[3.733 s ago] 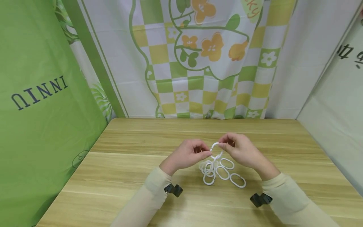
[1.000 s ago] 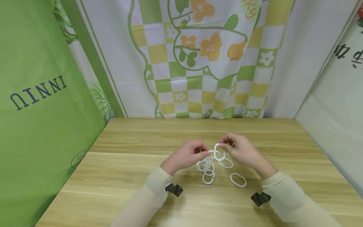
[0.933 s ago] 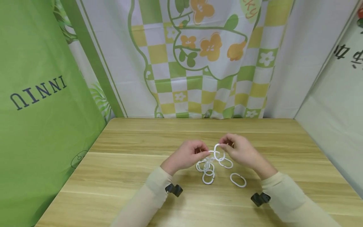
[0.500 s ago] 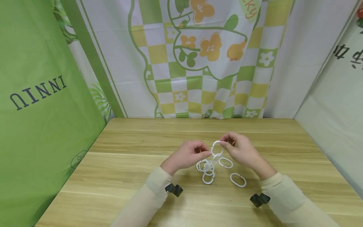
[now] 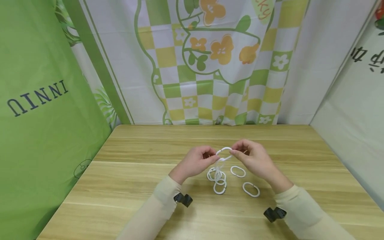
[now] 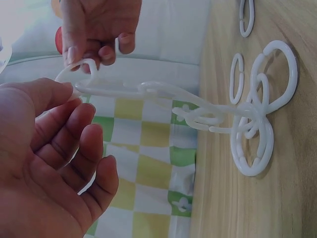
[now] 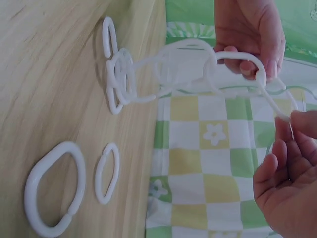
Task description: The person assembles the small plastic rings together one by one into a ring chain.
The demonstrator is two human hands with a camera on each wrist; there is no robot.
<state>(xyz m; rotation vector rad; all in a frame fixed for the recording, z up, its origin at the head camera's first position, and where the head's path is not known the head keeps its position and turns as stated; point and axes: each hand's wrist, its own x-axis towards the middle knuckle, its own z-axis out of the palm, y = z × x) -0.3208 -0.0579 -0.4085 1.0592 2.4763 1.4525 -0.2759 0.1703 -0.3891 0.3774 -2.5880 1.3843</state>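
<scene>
My left hand pinches a white plastic curtain ring, an oval with a small gap, between thumb and index finger. My right hand pinches the far end of the uppermost ring, so this ring spans both hands above the table. From it a chain of linked rings hangs down, its lowest rings resting in a small heap on the wood. In the left wrist view, the left thumb presses where two rings meet. The other fingers of both hands are loosely bent.
Two loose white rings lie on the wooden table right of the heap: one farther back, one nearer. A checked curtain hangs behind the table, with a green cloth at left and a white one at right.
One loose ring near the heap has left the table since the earliest frame. Lately the upper ring tipped from upright to level, moving left, and the left hand rose slightly to pinch it.
</scene>
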